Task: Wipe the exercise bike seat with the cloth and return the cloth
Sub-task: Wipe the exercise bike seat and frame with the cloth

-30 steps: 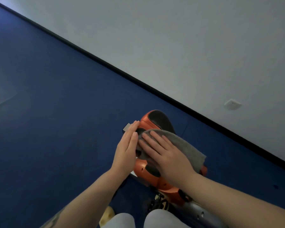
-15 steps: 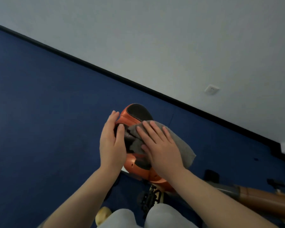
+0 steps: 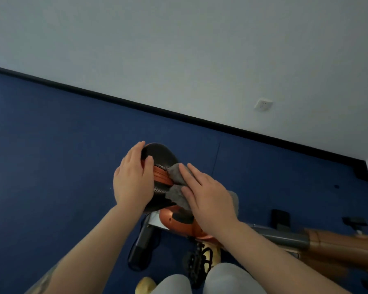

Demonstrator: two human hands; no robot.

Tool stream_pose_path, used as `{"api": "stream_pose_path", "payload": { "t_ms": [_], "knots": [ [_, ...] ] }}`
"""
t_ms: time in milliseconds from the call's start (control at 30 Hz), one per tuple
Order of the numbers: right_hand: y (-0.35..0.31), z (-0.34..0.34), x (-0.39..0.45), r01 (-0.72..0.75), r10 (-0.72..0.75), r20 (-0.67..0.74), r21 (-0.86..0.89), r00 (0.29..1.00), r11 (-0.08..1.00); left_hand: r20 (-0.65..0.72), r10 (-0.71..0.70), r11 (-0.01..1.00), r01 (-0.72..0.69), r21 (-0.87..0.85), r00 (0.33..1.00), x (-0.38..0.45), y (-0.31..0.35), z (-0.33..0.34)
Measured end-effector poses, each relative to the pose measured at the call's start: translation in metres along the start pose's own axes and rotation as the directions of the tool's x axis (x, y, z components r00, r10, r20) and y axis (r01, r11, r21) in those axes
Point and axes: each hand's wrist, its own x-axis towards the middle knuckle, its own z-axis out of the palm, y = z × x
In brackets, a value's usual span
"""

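Note:
The exercise bike seat [image 3: 160,158] is black with orange trim and sits in the lower middle of the head view. My left hand [image 3: 133,180] rests flat against the seat's left side, fingers wrapped over its edge. A grey cloth [image 3: 176,172] lies bunched on the right half of the seat. My right hand [image 3: 208,198] presses down flat on the cloth, fingers spread and pointing up-left. Most of the cloth is hidden under that hand; a little shows past the wrist.
The bike's orange and grey frame [image 3: 285,236] runs off to the right, with a pedal [image 3: 197,259] and a black post [image 3: 141,245] below the seat. Blue carpet [image 3: 51,166] surrounds it. A white wall with a socket [image 3: 263,104] is behind. My knees [image 3: 200,281] are at the bottom.
The view has swung so the seat sits lower and more of the bike frame shows. My right hand and the cloth have slid toward the seat's right side, uncovering the black top. My left hand stays on the seat.

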Motion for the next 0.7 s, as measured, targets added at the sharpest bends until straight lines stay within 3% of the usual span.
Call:
{"api": "stream_pose_path", "payload": {
  "t_ms": [167, 267, 433, 533, 700],
  "knots": [
    [0.021, -0.015, 0.002, 0.052, -0.078, 0.175, 0.144, 0.981, 0.988, -0.051, 0.021, 0.994, -0.015, 0.11, 0.998, -0.005, 0.0, 0.004],
    [0.039, -0.021, -0.006, -0.028, -0.042, 0.216, 0.311, 0.975, 0.95, -0.077, 0.045, 0.987, -0.033, 0.159, 0.996, -0.007, -0.001, 0.008],
    [0.029, -0.013, 0.046, -0.046, -0.098, 0.339, 0.395, 0.936, 0.918, -0.108, 0.035, 0.976, -0.011, 0.217, 0.994, -0.004, -0.002, 0.012],
    [0.017, -0.004, 0.077, -0.169, -0.098, 0.45, 0.516, 0.888, 0.84, -0.141, 0.024, 0.979, 0.006, 0.206, 0.99, -0.005, -0.002, 0.013],
    [0.039, -0.018, 0.043, -0.137, -0.166, 0.515, 0.499, 0.841, 0.855, -0.222, -0.003, 0.985, 0.041, 0.169, 0.975, -0.009, -0.004, 0.013]
  ]
}}
